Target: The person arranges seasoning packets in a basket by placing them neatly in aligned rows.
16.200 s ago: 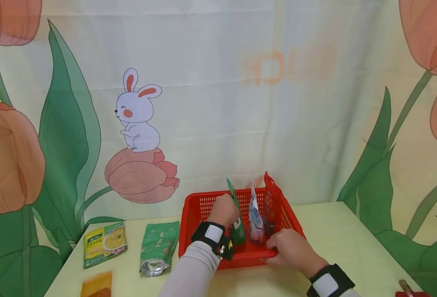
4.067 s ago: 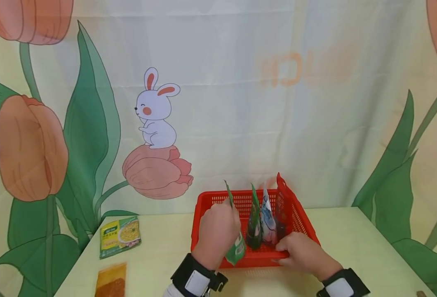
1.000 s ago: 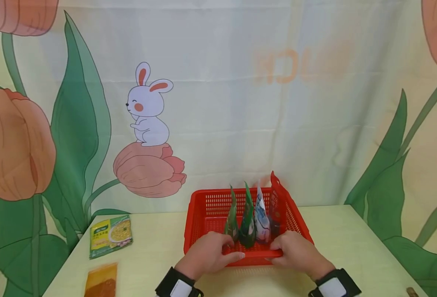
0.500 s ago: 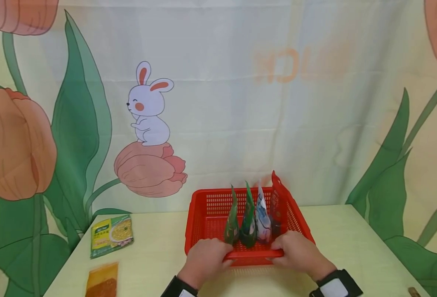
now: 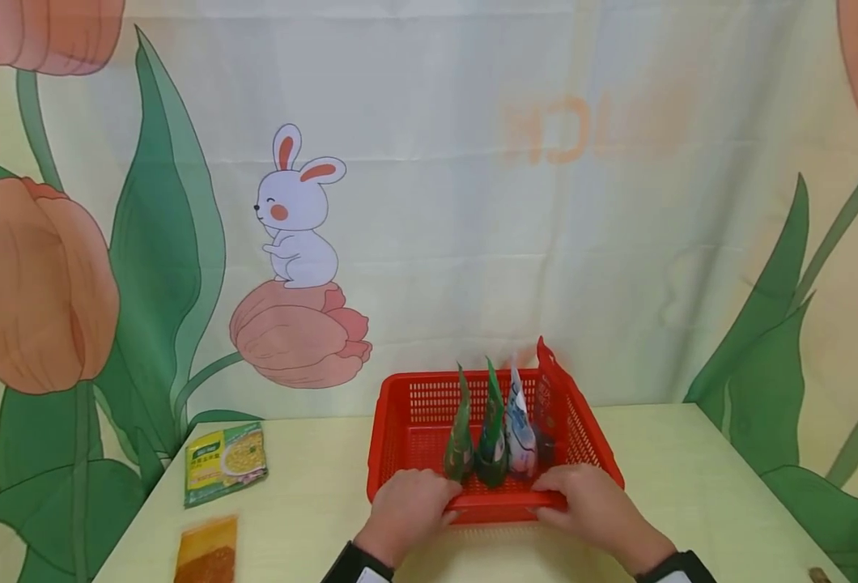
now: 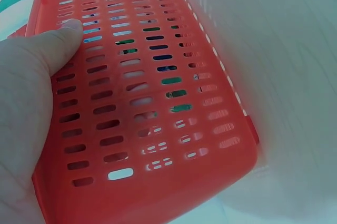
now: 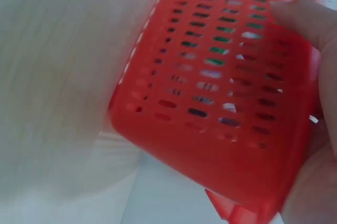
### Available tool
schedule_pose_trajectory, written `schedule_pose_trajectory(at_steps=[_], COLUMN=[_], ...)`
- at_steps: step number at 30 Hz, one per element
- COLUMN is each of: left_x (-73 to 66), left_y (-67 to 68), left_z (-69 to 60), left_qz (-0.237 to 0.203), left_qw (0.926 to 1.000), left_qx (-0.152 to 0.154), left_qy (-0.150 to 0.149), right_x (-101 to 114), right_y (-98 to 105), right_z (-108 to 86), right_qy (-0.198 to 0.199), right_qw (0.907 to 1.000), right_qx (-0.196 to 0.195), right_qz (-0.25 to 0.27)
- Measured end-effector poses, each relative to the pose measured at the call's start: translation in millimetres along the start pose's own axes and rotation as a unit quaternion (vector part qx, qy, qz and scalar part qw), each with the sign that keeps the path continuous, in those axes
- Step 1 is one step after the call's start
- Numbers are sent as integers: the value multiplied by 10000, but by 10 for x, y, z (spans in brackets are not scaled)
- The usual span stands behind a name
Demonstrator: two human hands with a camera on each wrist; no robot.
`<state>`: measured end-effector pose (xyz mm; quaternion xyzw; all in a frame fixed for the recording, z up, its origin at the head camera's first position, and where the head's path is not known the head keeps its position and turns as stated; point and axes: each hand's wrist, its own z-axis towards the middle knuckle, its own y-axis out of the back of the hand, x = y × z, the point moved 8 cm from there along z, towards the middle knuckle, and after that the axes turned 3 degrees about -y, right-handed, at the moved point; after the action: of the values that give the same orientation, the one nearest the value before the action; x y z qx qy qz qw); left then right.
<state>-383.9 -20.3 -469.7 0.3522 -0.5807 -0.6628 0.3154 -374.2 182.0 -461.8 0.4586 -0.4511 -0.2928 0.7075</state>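
A red plastic basket (image 5: pixel 385 437) stands on the table against the backdrop. My left hand (image 5: pixel 410 512) grips its front rim, the thumb (image 6: pixel 66 39) pressed on the perforated outer wall. Further right along that rim, my right hand (image 5: pixel 595 512) holds it the same way, thumb (image 7: pixel 300 18) outside. Inside, a green pouch (image 5: pixel 459 445), a second green pouch (image 5: pixel 492 441), a white and blue bag (image 5: pixel 520 437) and a red bag (image 5: pixel 551 405) stand upright in a row in the middle and right part. The hands hide the front corners of the basket.
A yellow and green food packet (image 5: pixel 226 464) lies flat at the table's left edge. Nearer is an orange-brown packet (image 5: pixel 206 552), cut off by the frame. A small brown object (image 5: pixel 818 575) shows at the lower right. The printed backdrop (image 5: pixel 473 243) rises behind the table (image 5: pixel 662 453).
The green pouch that lay on the table left of the basket now stands inside it. My left hand has let go of it and moved to the front rim. My right hand stayed there.
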Motion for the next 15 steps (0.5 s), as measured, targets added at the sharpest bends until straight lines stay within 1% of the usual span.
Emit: schedule_pose_trajectory(at_steps=[4,6,9,12,14,15], left_x=[-16,-21,-30,-38,-39,-38], left_y=[-19,-30,-41,-34,-22,-17], left_z=[7,10,15,9,-1,-6], left_qz=[-52,-53,-1,50,26,17], left_qw=[10000,10000,9999,9999,9999,9999], left_qx=[31,61,103,111,121,127], left_qy=[17,22,12,2,11,15], right_x=[-60,-92,-142,-253,-400,-513], right_y=[54,115,257,362,380,370], right_z=[-212,-354,-597,-842,-994,-1063], right_qy=[-566,-911,-1372,-1750,-1969,-2103], right_qw=[9975,9942,9872,9800,9768,9754], right_qx=[-77,-231,-632,-858,-804,-653], right_qz=[408,515,504,395,239,139])
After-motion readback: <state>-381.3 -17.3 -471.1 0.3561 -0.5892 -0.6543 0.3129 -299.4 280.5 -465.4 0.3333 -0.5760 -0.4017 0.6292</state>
